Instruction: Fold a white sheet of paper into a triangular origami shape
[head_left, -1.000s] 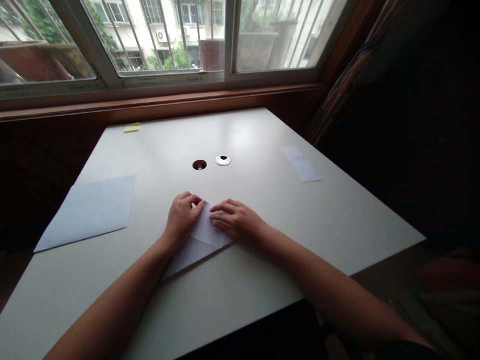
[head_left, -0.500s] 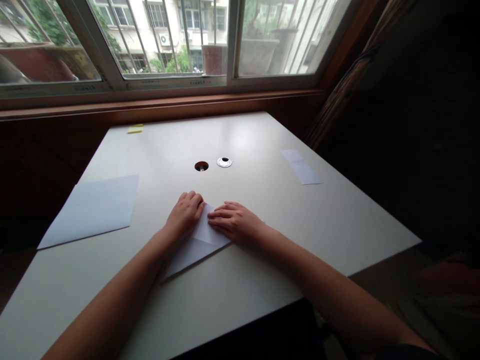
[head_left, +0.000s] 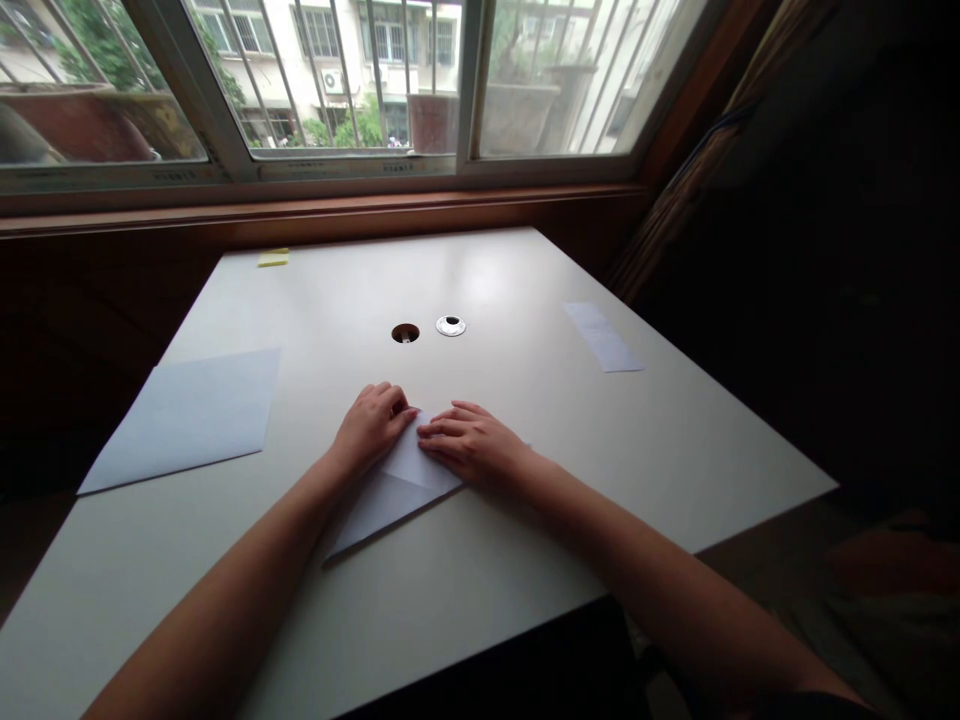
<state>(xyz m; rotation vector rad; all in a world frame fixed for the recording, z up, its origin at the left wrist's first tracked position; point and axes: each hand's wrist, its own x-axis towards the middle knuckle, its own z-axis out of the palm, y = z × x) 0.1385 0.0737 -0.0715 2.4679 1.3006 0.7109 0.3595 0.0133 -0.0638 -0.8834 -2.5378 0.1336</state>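
Note:
A folded sheet of white paper [head_left: 401, 490] lies on the white table between my forearms, creased across its middle, with a narrow corner toward the lower left. My left hand [head_left: 373, 420] has its fingers curled, and thumb and fingertips close on the paper's far tip. Flat over the paper's right side rests my right hand [head_left: 472, 440], fingers stretched out and pressing on its surface. The right corner of the paper is mostly hidden under that hand, and my left wrist covers part of the left edge.
A larger white sheet [head_left: 191, 415] lies at the table's left edge, a narrow paper strip [head_left: 604, 337] at the right. Yellow sticky notes [head_left: 274, 257] sit at the far left. Beyond my hands are a round cable hole [head_left: 406, 334] and its silver cover [head_left: 451, 326]. A window [head_left: 360, 80] stands behind.
My left thumb and fingertips have shifted slightly to the right at the paper's tip. My right hand keeps its place on the paper. The view has moved a little.

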